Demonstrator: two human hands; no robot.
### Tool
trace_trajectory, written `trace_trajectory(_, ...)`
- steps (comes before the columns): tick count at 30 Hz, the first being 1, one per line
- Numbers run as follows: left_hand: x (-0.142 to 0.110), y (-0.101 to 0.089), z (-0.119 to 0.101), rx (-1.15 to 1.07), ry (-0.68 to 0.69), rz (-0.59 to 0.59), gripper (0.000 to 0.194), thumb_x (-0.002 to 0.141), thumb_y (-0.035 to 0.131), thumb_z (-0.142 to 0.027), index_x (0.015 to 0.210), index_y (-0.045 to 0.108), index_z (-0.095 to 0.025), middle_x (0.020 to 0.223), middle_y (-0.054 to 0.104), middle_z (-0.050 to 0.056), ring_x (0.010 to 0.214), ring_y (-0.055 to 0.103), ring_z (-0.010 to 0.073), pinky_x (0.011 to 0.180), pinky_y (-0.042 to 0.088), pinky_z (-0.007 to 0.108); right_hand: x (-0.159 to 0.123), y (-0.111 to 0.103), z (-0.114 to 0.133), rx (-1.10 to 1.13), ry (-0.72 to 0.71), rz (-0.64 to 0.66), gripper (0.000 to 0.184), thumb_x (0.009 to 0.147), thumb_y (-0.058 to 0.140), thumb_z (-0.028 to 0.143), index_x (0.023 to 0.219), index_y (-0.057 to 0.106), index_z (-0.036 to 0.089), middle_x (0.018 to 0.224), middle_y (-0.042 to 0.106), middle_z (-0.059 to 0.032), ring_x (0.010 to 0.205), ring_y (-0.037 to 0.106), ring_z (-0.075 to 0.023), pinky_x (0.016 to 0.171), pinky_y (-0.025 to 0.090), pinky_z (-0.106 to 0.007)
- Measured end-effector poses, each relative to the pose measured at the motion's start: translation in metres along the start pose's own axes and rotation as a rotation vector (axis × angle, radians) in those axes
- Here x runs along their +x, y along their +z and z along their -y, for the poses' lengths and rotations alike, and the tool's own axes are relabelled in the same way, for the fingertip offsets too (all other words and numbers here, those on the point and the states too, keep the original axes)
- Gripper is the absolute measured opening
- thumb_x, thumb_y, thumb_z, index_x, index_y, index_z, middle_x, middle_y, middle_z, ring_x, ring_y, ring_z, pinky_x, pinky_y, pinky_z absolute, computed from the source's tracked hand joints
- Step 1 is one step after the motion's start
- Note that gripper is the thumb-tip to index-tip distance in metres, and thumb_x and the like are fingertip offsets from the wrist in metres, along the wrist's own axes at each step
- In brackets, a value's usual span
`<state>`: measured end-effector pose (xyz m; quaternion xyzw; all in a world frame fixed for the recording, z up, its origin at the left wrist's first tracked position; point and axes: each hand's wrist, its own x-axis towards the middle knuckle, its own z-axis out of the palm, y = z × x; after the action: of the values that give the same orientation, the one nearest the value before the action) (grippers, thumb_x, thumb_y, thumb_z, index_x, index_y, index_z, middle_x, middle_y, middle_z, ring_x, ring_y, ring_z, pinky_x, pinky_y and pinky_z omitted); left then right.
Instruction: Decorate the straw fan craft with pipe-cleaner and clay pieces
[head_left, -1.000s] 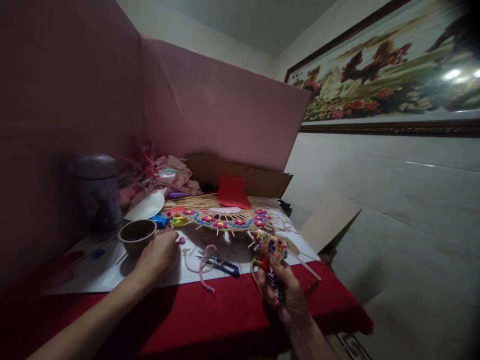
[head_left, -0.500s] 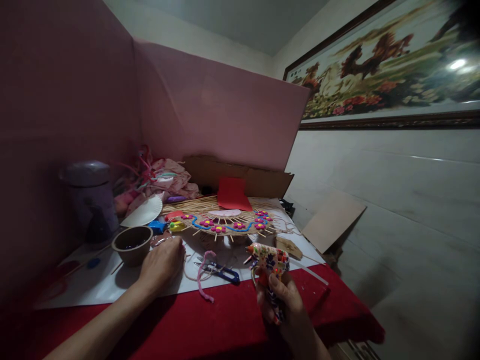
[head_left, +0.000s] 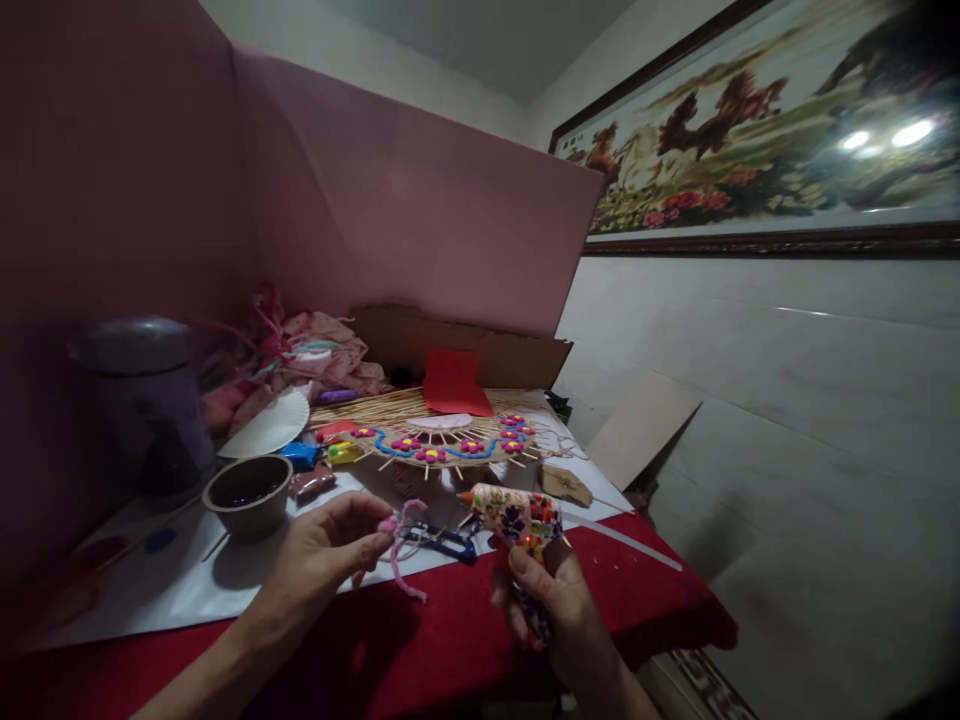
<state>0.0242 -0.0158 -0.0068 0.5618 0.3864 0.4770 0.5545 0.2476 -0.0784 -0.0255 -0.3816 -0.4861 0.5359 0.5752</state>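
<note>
My right hand (head_left: pixel 551 600) grips a glue gun (head_left: pixel 514 515) covered in a flower pattern, its nozzle pointing left. My left hand (head_left: pixel 322 555) is raised over the red tablecloth and pinches a small pink piece (head_left: pixel 388 524) between thumb and fingers, close to the gun's nozzle. A pink pipe cleaner (head_left: pixel 401 560) curls just below that piece. Behind both hands lies a round woven stick mat (head_left: pixel 442 440) decorated with pink flowers and a blue wavy line. Blue-handled scissors (head_left: pixel 442 542) lie on the white sheet between my hands.
A brown bowl (head_left: pixel 247 492) stands on the white sheet (head_left: pixel 172 590) at the left, with a grey-lidded jar (head_left: pixel 146 400) behind it. A white paper plate (head_left: pixel 262 425), pink cloth, red paper (head_left: pixel 454 382) and a cardboard box (head_left: pixel 517 355) fill the back. Pink boards wall the table; its right edge drops off.
My left hand lifted off the white sheet with a small pink piece and moved toward the glue gun. My right hand brought the gun left and slightly down.
</note>
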Motion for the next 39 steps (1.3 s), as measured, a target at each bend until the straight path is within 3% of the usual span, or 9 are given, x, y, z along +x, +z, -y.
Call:
trace_trajectory(4,-0.005,0.007,-0.007,-0.061,-0.026,0.103,0.024,0.061,0.076,-0.030,0.074,0.064,-0.013,0.062,0.062,0.001,0.050,0.049,0.0077,0.044,0.039,0.018,-0.005,0.028,0.004,0.033,0.124,0.060,0.042,0.077,0.060,0.049,0.095,0.052,0.012,0.056,0.061,-0.0011,0.031,0.040,-0.0026,0.028,0.023,-0.012)
trace_trajectory(11,-0.008,0.001,-0.004,-0.184,-0.031,0.096,0.024,0.061,0.077,-0.027,0.075,0.063,-0.013,0.065,0.063,0.001,0.052,0.050,0.0088,0.044,0.040,0.019,0.000,0.051,-0.003,0.075,0.231,0.078,0.049,0.076,0.061,0.052,0.102,0.048,0.012,0.052,0.059,0.0012,0.029,0.037,-0.0028,0.027,0.022,-0.011)
trace_trajectory(15,-0.008,-0.002,-0.003,-0.223,-0.009,0.104,0.023,0.062,0.076,-0.027,0.076,0.064,-0.014,0.064,0.061,0.001,0.051,0.047,0.0079,0.042,0.038,0.018,0.002,0.055,0.003,0.081,0.279,0.120,0.050,0.075,0.060,0.053,0.100,0.051,0.011,0.050,0.057,0.0013,0.029,0.035,-0.0027,0.027,0.020,-0.011)
trace_trajectory(28,-0.006,-0.009,-0.001,-0.278,-0.065,0.184,0.024,0.059,0.077,-0.028,0.073,0.065,-0.014,0.062,0.061,0.002,0.047,0.044,0.0068,0.040,0.035,0.018,0.001,0.059,0.006,-0.004,0.259,0.058,0.052,0.074,0.061,0.054,0.103,0.049,0.013,0.051,0.058,0.0018,0.030,0.034,-0.0016,0.028,0.020,-0.011)
trace_trajectory(39,-0.010,-0.004,-0.012,-0.293,-0.100,0.126,0.018,0.060,0.076,-0.024,0.071,0.065,-0.014,0.054,0.057,-0.002,0.042,0.041,0.0046,0.038,0.029,0.016,0.001,0.056,0.000,-0.108,0.177,0.009,0.045,0.074,0.063,0.052,0.090,0.050,0.012,0.053,0.059,0.0003,0.030,0.033,-0.0014,0.030,0.017,-0.013)
